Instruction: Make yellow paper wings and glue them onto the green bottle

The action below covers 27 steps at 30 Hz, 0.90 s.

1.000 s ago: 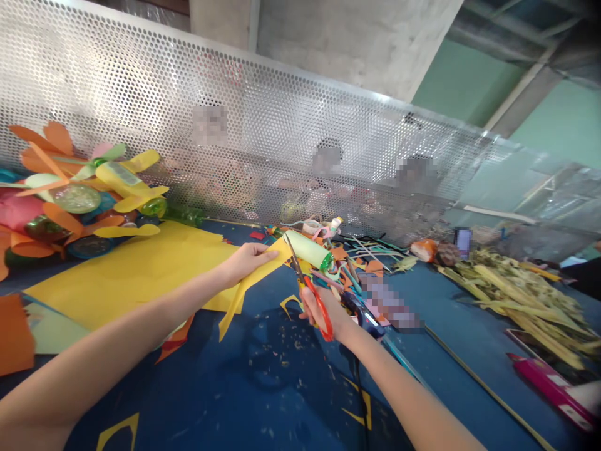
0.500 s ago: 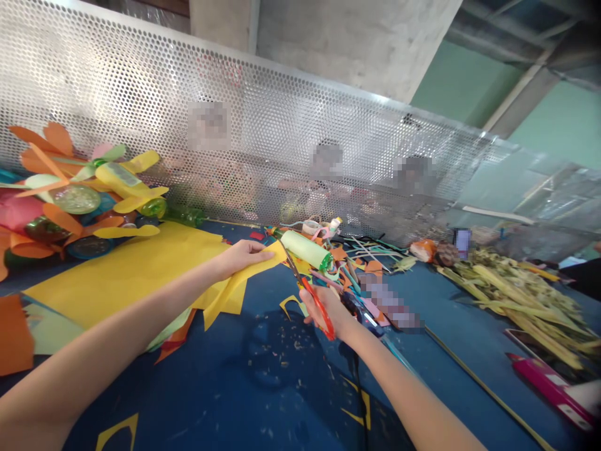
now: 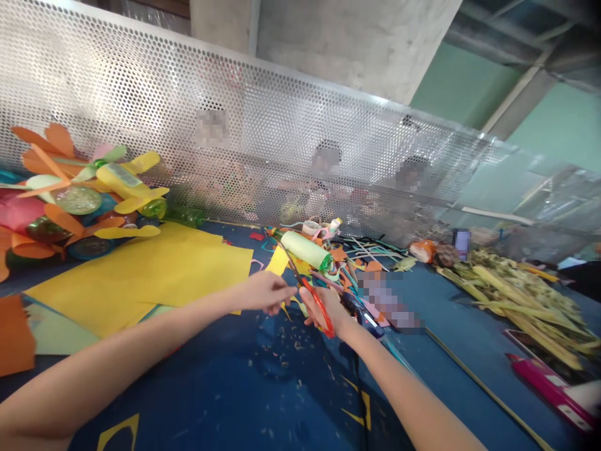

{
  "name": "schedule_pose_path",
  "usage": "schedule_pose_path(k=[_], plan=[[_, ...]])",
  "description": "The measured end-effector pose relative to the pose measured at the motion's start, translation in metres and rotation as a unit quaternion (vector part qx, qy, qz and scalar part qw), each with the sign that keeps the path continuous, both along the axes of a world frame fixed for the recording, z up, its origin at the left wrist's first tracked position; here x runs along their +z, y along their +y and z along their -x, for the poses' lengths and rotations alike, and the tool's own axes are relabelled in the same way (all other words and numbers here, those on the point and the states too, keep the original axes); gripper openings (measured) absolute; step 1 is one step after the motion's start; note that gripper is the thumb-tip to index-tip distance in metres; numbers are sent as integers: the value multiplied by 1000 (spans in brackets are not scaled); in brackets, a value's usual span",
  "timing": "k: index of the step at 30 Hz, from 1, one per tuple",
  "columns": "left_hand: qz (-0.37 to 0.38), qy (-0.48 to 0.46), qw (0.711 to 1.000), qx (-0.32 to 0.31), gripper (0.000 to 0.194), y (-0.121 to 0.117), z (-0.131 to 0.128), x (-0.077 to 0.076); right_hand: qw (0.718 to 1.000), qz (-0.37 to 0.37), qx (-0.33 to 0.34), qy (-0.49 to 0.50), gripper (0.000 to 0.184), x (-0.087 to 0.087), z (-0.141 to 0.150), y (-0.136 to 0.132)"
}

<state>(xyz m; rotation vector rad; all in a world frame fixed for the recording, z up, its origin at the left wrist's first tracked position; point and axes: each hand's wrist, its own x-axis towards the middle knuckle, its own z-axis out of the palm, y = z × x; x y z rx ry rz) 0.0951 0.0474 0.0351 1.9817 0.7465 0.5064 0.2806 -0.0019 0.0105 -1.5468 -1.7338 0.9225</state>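
Scissors (image 3: 313,296) at frame centre, red handles gripped in the right hand (image 3: 334,308), blades angled up and left. Left hand (image 3: 263,291) seen just left of them, fingers loosely bent and partly spread; whether anything is pinched there cannot be told, as the undersides are hidden.

Main risk: a fingertip could be nicked. Left fingers are placed close to the blade pivot, and if the blades were worked now, skin could be caught; contact with the metal can't be confirmed. Second risk: the small yellow piece (image 3: 277,260), just above the left hand, could be cut or creased by mistake, since it is overlapped by the blade. Third: the green-wrapped bottle (image 3: 305,250), right beside the tip, could be scratched or its wrap torn if the scissors were pushed forward. Loose offcuts could also be swept off or mixed up with good pieces if a sleeve or wrist were dragged over the blue tabletop (image 3: 225,388); one yellow offcut (image 3: 367,407) is seen at lower right of centre, touching or very near a dark cable (image 3: 359,376), which could be snagged too.

Look of things: scissors slim, dark-bladed, bright red loops; blade gap too fine to judge. Yellow piece flat, plain, matte, lower part hidden by the left hand; same colour as the big yellow sheets (image 3: 197,263) at centre left.
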Motion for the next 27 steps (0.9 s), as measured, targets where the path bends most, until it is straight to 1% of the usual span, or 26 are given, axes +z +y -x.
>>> schedule_pose_path(k=[1, 3, 5, 7, 10, 13, 15, 18, 21, 23, 25, 27], plan=[[68, 0, 997, -32, 39, -5, -5, -7, 1000, -8, 6, 2, 44, 1, 1, -1], [142, -30, 989, -1, 38, -11, -15, -20, 999, -36, 16, 9, 45, 3, 3, -3], [174, -93, 979, 53, 43, -13, -20, -28, 998, -59, 22, 29, 46, 5, 5, -6], [174, -170, 965, 98, 44, -12, -21, -29, 996, -67, 23, 61, 48, 7, 9, -8], [140, -255, 948, 132, 36, -8, -18, -25, 993, -71, 19, 97, 49, 8, 13, -11], [108, -334, 927, 130, 33, -5, -14, -17, 991, -70, 17, 110, 51, 5, 15, -13], [108, -393, 904, 126, 31, -4, -13, -12, 992, -68, 16, 109, 52, 2, 16, -13], [143, -450, 871, 136, 26, -3, -12, -3, 991, -68, 19, 109, 50, -2, 18, -14], [182, -474, 847, 156, 26, -4, -12, 3, 989, -49, 27, 140, 46, -3, 23, -16], [207, -479, 834, 179, 24, -5, -13, 4, 988, -45, 32, 144, 45, -1, 25, -18], [233, -475, 826, 196, 24, -7, -15, 2, 991, -57, 38, 115, 47, 3, 26, -20], [254, -465, 824, 201, 25, -8, -16, -1, 993, -87, 46, 66, 49, 7, 26, -21]])
